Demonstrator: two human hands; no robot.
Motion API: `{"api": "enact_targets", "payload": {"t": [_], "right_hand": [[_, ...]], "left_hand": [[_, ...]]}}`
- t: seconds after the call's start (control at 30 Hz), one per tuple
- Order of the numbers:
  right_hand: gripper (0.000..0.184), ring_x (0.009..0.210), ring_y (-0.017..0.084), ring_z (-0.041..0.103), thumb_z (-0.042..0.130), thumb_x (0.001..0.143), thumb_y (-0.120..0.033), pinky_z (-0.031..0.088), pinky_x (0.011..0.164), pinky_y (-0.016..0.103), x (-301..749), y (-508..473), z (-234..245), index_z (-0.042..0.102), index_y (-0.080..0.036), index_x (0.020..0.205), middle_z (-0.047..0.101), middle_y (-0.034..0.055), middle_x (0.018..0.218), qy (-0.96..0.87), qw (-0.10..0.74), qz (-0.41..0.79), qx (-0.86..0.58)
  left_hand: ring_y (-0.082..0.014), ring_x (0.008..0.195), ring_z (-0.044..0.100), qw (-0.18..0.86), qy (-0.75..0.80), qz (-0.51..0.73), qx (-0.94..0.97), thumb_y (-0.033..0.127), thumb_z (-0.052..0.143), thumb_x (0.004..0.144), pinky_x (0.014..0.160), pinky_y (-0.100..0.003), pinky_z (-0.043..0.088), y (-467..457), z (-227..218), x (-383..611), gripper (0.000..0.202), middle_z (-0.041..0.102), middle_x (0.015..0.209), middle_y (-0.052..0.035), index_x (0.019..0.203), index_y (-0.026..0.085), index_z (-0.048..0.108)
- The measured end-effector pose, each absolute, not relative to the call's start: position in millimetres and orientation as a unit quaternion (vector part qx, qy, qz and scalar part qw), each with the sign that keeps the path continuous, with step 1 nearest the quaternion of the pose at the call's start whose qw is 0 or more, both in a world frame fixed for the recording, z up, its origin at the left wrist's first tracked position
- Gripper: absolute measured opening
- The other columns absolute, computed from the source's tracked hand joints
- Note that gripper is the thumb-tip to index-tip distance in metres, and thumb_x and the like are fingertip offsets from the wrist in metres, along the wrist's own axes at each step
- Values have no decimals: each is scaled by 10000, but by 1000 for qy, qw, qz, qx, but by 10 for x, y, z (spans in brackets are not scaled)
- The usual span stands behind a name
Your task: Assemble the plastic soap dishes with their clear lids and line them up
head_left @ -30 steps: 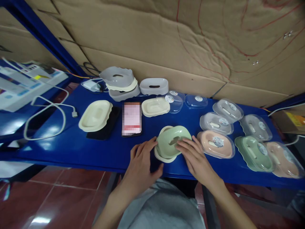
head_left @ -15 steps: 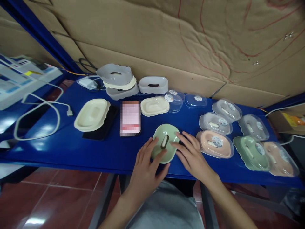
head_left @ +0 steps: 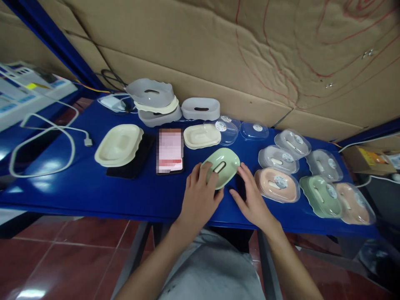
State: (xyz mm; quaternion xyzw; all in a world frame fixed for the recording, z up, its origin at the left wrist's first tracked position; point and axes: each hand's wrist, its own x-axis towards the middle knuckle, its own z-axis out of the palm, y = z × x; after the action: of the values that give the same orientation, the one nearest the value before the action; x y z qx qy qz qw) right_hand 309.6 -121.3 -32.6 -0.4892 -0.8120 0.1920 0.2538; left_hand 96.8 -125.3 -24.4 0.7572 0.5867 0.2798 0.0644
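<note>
A pale green oval soap dish (head_left: 225, 163) with a slot in its middle lies on the blue table (head_left: 93, 191), near the front edge. My left hand (head_left: 200, 196) rests on the dish's left end, fingers curled over its rim and holding it. To its right, my right hand (head_left: 251, 196) lies on the table beside the dish, fingers spread and empty, fingertips close to the dish's right edge.
A phone (head_left: 170, 151) lies left of the dish. Cream dishes (head_left: 118, 144), a grey stack (head_left: 155, 102) and a white dish (head_left: 201, 108) stand further back. Several lidded soap boxes (head_left: 277, 184) fill the right side. A white cable (head_left: 46, 137) loops at left. Cardboard lines the wall.
The green dish was seated on a cream base a second ago; now it lies alone, turned and shifted slightly back. My left hand has moved onto it, and my right hand has come off it.
</note>
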Motion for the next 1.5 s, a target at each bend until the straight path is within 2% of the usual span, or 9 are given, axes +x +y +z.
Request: {"api": "enact_targets", "payload": {"t": [0.17, 0.3, 0.4, 0.73, 0.93, 1.03, 1.2, 1.37, 1.5], "right_hand": [[738, 1668, 326, 245, 638, 1061, -352, 392, 1301, 566, 3124, -1272, -295, 281, -366, 1706, 188, 91, 1818, -820, 252, 183, -481], [539, 1605, 288, 404, 636, 1068, -302, 461, 1269, 488, 3134, -1279, -286, 507, -385, 1584, 331, 63, 1770, -825, 268, 201, -455], [476, 1588, 283, 434, 621, 1075, -283, 489, 1250, 489, 3139, -1263, -284, 556, -359, 1541, 384, 74, 1744, -807, 295, 194, -474], [496, 1622, 299, 369, 563, 1090, -222, 435, 1291, 538, 3102, -1245, -274, 539, -339, 1571, 306, 70, 1784, -838, 255, 163, -454], [524, 1620, 306, 374, 553, 1089, -211, 453, 1273, 584, 3097, -1269, -304, 523, -346, 1595, 394, 67, 1745, -868, 227, 135, -422], [530, 1616, 314, 381, 563, 1096, -266, 456, 1263, 599, 3142, -1236, -122, 494, -345, 1615, 411, 73, 1736, -882, 192, 116, -415], [600, 1636, 312, 338, 528, 1107, -327, 350, 1319, 624, 3217, -610, 311, 368, -336, 1685, 346, 74, 1769, -888, 155, 77, -426], [903, 1643, 411, 286, 720, 981, -531, 339, 1286, 687, 3049, 369, 236, 283, -247, 1719, 241, 195, 1790, -877, 139, 82, -452], [928, 1591, 450, 383, 814, 912, -451, 387, 1248, 698, 2804, 654, 63, 355, -240, 1690, 318, 216, 1757, -879, 106, 50, -462]], "left_hand": [[-391, 1550, 426, 155, 470, 281, 823, 120, 683, 942, 1199, -591, 497, -1312, -252, 620, 280, 589, 1504, -121, 1197, 223, 626], [-365, 1664, 237, 185, 455, 306, 815, 87, 629, 984, 1291, -608, 408, -1418, -278, 484, 309, 436, 1657, -115, 1254, 236, 610], [-371, 1657, 262, 173, 448, 332, 811, 93, 617, 1016, 1293, -640, 397, -1426, -277, 522, 287, 419, 1658, -146, 1269, 227, 595], [-365, 1630, 339, 132, 446, 313, 828, 167, 629, 1052, 1258, -595, 480, -1419, -306, 504, 268, 599, 1516, -119, 1311, 237, 634], [-368, 1597, 403, 126, 456, 307, 826, 243, 677, 1041, 1224, -576, 516, -1464, -336, 461, 216, 640, 1483, -99, 1256, 251, 693], [-361, 1599, 399, 156, 457, 323, 814, 267, 695, 1032, 1225, -565, 512, -1486, -335, 456, 192, 611, 1509, -103, 1223, 247, 694], [-338, 1551, 481, 245, 469, 343, 776, 237, 698, 1011, 1213, -518, 523, -1509, -315, 393, 96, 407, 1693, -107, 1107, 240, 696], [-321, 1495, 556, 275, 488, 361, 745, 226, 783, 942, 1198, -506, 532, -1494, -307, 357, 314, 447, 1668, -113, 1232, 265, 670], [-302, 1487, 569, 288, 485, 369, 739, 208, 796, 929, 1200, -483, 531, -1497, -312, 357, 485, 475, 1651, -116, 1368, 296, 608]]}}
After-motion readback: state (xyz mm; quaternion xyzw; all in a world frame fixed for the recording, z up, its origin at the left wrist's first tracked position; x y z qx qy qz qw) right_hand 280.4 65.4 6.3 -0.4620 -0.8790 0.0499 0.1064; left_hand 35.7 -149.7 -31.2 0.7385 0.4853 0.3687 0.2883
